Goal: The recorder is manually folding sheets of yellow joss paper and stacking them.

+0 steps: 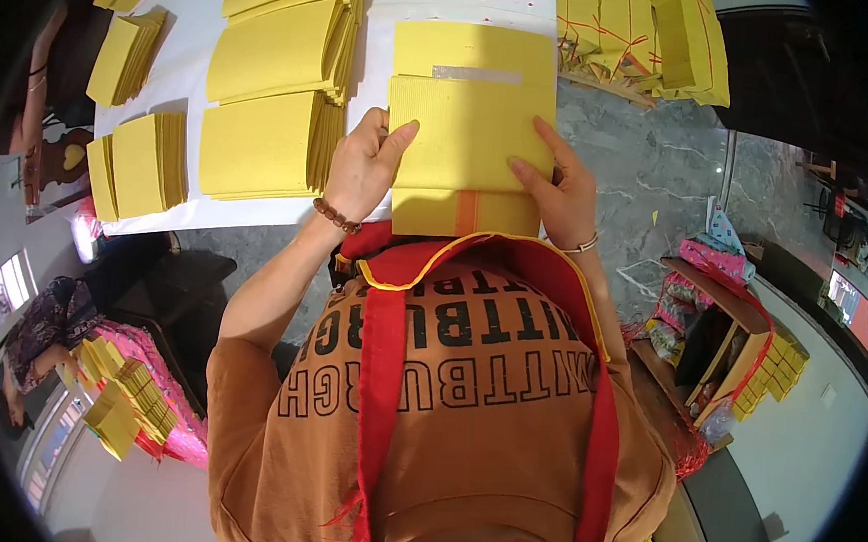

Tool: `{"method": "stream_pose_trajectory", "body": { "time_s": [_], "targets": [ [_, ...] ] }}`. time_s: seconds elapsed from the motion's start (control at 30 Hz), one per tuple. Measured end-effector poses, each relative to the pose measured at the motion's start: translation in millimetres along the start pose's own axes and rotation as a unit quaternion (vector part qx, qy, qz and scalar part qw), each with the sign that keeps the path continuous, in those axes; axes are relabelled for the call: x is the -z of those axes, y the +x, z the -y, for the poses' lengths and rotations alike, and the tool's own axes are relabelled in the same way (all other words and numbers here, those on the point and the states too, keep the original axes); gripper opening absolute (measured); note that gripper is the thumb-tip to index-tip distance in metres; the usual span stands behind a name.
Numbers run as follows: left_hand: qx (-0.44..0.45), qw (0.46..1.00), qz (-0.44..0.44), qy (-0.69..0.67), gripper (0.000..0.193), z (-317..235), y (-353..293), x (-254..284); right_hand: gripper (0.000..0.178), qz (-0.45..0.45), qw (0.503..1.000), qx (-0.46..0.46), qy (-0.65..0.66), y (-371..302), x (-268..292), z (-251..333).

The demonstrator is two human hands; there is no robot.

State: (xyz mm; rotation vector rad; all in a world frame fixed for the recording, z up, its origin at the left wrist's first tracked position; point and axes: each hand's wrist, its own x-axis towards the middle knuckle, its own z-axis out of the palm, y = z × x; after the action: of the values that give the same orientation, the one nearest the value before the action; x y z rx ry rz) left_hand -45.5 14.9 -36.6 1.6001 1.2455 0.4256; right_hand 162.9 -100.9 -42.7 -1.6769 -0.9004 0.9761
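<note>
Yellow paper sheet (471, 136): frame centre, being folded.
Left hand (363, 167): fingers pressing its left edge.
Right hand (561, 184): flat on right edge.
Next: crease needs aligned edges.

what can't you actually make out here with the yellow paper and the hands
Head view only:
- Lower edge of the yellow paper stack: hidden behind the red collar.
- Left hand palm and fingertips: turned away, so the grip underneath cannot be told.
- Right hand thumb: hidden.
- Tied bundles at top right: cut off by the frame edge.
</note>
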Motion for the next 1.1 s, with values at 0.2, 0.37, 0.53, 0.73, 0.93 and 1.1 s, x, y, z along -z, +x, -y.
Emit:
{"method": "stream_pose_trajectory", "body": {
  "time_s": [0.2, 0.37, 0.53, 0.73, 0.93, 1.1],
  "targets": [
    [0.019, 0.999, 0.010, -0.035, 0.036, 0.6, 1.8, 0.2, 0.050, -0.024, 0.998, 0.026, -0.048, 2.3, -2.6, -0.8],
    [0.038, 0.996, 0.016, -0.083, 0.032, 1.4, 2.8, -0.2, 0.049, -0.030, 0.999, 0.012, -0.043, 3.4, -4.0, 0.1],
    [-0.112, 0.984, -0.113, 0.079, 0.033, -22.1, -11.4, 8.0, 0.049, -0.029, 0.998, 0.021, -0.053, 7.0, -1.4, -6.8],
    [-0.419, 0.863, 0.018, 0.282, 0.049, -48.8, -9.9, -18.4, 0.049, -0.022, 0.997, 0.006, -0.067, 6.4, -2.4, -5.0],
    [-0.377, 0.860, 0.046, 0.340, 0.059, -26.0, 1.9, -50.6, 0.050, -0.034, 0.987, 0.050, -0.146, 5.5, -3.9, 3.8],
    [-0.359, 0.857, 0.063, 0.365, 0.058, -25.0, 2.6, -52.2, 0.054, -0.085, 0.955, 0.109, -0.263, -1.4, -8.1, 13.5]
  ]
}}
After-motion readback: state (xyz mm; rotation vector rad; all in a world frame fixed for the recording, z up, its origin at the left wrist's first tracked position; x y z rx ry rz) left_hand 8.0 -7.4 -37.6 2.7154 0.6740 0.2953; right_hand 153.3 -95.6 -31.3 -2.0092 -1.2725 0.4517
